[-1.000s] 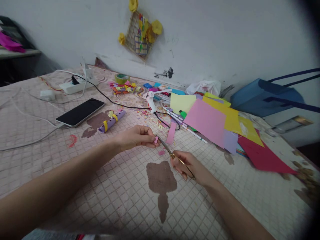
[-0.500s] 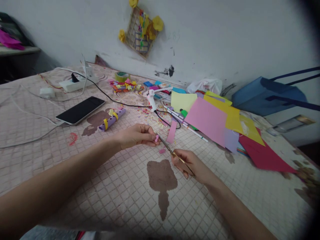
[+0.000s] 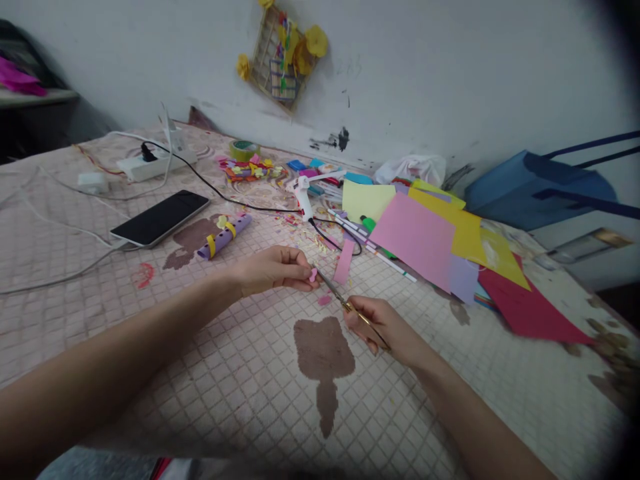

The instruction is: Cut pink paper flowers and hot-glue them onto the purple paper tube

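Between the thumb and fingertips of my left hand (image 3: 280, 270) is a small pink paper piece (image 3: 313, 275). My right hand (image 3: 377, 323) grips gold-handled scissors (image 3: 333, 288), their blades pointing up and left to the edge of the pink piece. Whether the tips touch it I cannot make out. Just below the blades lies a pink scrap (image 3: 325, 300) on the cloth. A pink paper strip (image 3: 344, 262) rests beyond the scissors. Left of my left hand is a rolled purple paper tube (image 3: 225, 239) with dark dots, yellow bands and a pale yellow flower.
A white glue gun (image 3: 303, 198) stands behind my hands, its black cord running to a power strip (image 3: 150, 165). A phone (image 3: 160, 219) is at left. Coloured paper sheets (image 3: 415, 240) spread at right, near a blue bag (image 3: 540, 190). Green tape (image 3: 244, 151) sits at the back.
Hardly anything differs. The scissor blades look slightly more closed near the pink piece, and both hands keep almost the same place.
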The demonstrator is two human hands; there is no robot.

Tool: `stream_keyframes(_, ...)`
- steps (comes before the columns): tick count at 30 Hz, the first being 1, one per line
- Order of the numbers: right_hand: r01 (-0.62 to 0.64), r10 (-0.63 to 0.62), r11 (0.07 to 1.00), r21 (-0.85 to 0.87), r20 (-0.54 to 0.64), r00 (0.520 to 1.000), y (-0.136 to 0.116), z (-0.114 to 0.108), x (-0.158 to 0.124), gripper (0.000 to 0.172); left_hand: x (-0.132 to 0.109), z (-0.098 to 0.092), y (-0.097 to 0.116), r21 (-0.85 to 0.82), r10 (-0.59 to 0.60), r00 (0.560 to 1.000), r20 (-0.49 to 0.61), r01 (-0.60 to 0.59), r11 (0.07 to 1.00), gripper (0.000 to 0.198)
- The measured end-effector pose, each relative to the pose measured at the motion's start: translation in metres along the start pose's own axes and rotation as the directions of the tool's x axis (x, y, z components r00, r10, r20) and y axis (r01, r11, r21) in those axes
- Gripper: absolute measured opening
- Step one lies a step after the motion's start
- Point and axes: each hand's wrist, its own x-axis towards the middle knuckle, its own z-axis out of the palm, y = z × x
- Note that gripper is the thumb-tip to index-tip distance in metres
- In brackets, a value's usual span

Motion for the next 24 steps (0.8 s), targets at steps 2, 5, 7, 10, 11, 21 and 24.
stream_keyframes(2, 0.0, 0.0, 1.0, -0.009, 0.0, 1.0, -0.0006, 0.0, 0.0003, 0.038, 0.0002, -0.0007, -0.0004, 0.0, 0.0, 1.0, 0.004, 0.0, 1.0, 0.011)
stream_keyframes(5, 0.004, -0.004, 1.0, -0.019, 0.002, 1.0, -0.0012, -0.0001, 0.0006, 0.038, 0.0003, -0.0011, -0.0004, 0.001, -0.004, 1.0, 0.004, 0.004, 1.0, 0.01)
stream_keyframes(7, 0.007, -0.007, 1.0, -0.018, 0.0, 1.0, -0.0008, 0.0, 0.0006, 0.038, 0.0002, -0.0011, -0.0001, 0.001, -0.005, 1.0, 0.003, 0.005, 1.0, 0.01)
stream_keyframes(10, 0.0, 0.0, 1.0, -0.012, 0.001, 1.0, 0.0006, 0.0002, 0.0002, 0.037, -0.0002, -0.0012, 0.0003, -0.001, -0.005, 1.0, 0.005, 0.005, 1.0, 0.011)
stream_keyframes(11, -0.003, 0.003, 1.0, -0.013, 0.001, 1.0, 0.0009, 0.0003, 0.0001, 0.037, -0.0003, -0.0012, 0.0003, -0.001, -0.004, 1.0, 0.006, 0.004, 1.0, 0.011)
stream_keyframes(21, -0.001, 0.001, 0.999, -0.041, -0.012, 1.0, -0.0027, -0.0003, -0.0001, 0.037, 0.0, -0.0014, 0.0003, 0.013, -0.01, 1.0, 0.01, 0.01, 1.0, 0.011)
stream_keyframes(24, 0.005, -0.006, 0.999, -0.049, -0.019, 1.0, -0.0023, -0.0003, -0.0001, 0.038, 0.0001, -0.002, -0.0005, 0.014, -0.009, 1.0, 0.019, 0.009, 1.0, 0.012)
